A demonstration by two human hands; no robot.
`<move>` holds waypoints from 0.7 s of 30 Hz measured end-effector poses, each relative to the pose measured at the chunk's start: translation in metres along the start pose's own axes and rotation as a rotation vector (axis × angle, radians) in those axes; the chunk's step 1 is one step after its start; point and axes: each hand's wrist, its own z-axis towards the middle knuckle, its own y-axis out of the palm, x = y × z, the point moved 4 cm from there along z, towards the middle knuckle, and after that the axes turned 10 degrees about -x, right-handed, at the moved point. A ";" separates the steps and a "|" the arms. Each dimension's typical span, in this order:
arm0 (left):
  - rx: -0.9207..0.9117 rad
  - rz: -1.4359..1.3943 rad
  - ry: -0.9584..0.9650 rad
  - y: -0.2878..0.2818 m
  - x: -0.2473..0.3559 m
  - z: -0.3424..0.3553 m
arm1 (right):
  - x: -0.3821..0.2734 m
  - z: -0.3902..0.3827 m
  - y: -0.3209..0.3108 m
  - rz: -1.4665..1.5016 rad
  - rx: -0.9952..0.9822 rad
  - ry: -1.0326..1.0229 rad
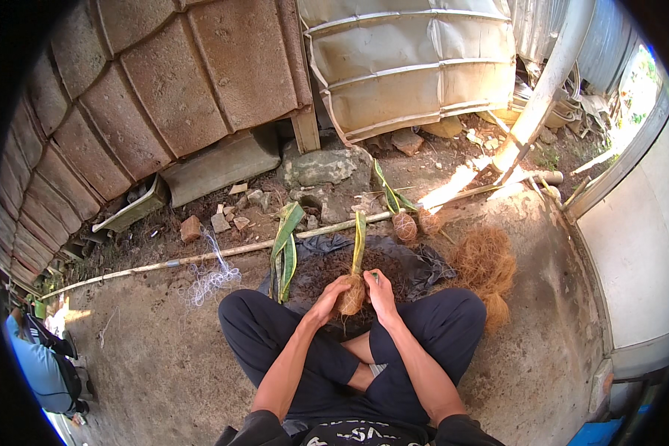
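Note:
A coconut-fibre ball (351, 299) with one upright snake plant leaf (360, 241) rising from it is held over my lap. My left hand (327, 299) wraps round the ball's left side. On its right side, my right hand (382, 296) is closed close against the ball, with a small dark green thing at its fingertips, too small to name. Beyond my hands, dark soil (323, 271) lies on a black plastic sheet (431, 269). Loose snake plant leaves (284, 253) lie at the sheet's left side.
White string (209, 279) lies tangled on the concrete floor at left. A heap of brown coconut fibre (487, 260) sits by my right knee. Two fibre-wrapped balls (404, 227) stand near a long bamboo pole (260, 245). Stones (190, 229) and a trough (223, 171) lie beyond.

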 end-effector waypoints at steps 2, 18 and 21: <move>0.019 -0.004 0.014 0.000 0.001 -0.001 | -0.004 -0.002 0.003 0.008 -0.031 0.013; 0.014 -0.028 0.041 -0.014 -0.011 0.006 | -0.009 -0.003 0.007 0.013 -0.145 -0.060; 0.015 0.034 0.067 -0.012 -0.008 0.007 | -0.009 -0.003 0.007 -0.016 -0.152 -0.108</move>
